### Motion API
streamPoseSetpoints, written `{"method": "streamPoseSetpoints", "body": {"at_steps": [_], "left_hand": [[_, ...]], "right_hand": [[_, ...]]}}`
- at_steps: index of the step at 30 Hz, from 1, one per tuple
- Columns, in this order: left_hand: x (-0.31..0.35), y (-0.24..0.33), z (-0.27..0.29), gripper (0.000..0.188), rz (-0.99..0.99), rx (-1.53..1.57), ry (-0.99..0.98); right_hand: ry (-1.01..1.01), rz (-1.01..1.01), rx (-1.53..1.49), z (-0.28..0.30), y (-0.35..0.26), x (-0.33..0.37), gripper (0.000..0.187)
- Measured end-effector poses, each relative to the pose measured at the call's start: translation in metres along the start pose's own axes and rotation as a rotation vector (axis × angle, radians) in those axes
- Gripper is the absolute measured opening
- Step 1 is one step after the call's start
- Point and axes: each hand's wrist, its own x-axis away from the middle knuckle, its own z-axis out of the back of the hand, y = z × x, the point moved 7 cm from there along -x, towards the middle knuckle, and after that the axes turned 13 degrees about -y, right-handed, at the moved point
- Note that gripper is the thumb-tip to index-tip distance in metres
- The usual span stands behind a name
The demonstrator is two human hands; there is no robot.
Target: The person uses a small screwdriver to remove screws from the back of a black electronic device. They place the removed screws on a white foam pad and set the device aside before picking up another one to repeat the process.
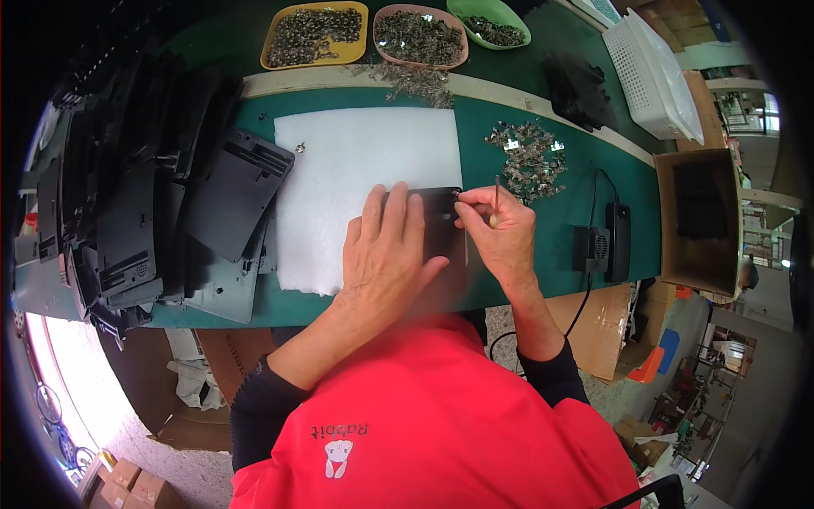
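We are pressing our left hand (386, 250) flat on the black panel (441, 222) (steady), right fingers (479, 206) pinching the screwdriver (495, 197) upright.

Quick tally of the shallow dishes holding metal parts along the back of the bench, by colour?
Yellow dish: 1
Pink dish: 1
Green dish: 1
Total: 3 dishes, each holding small metal parts.
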Motion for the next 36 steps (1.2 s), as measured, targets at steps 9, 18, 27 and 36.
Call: {"method": "streamPoseSetpoints", "body": {"at_steps": [9, 18, 27, 36], "left_hand": [[-0.001, 0.002, -0.002, 0.075, 0.008, 0.018, -0.02], [-0.001, 0.0, -0.001, 0.074, -0.012, 0.046, -0.012], [-0.002, -0.001, -0.003, 0.074, -0.007, 0.025, -0.022], [-0.002, 0.0, -0.002, 0.073, -0.009, 0.019, -0.023]], "right_hand": [[0.125, 0.088, 0.325, -0.001, -0.017, 0.011, 0.014], [0.201, 0.259, 0.409, -0.013, -0.027, 0.021, 0.013], [0.185, 0.1, 0.29, -0.005, -0.01, 0.019, 0.009], [0.13, 0.13, 0.319, -0.005, -0.013, 0.008, 0.009]]}}
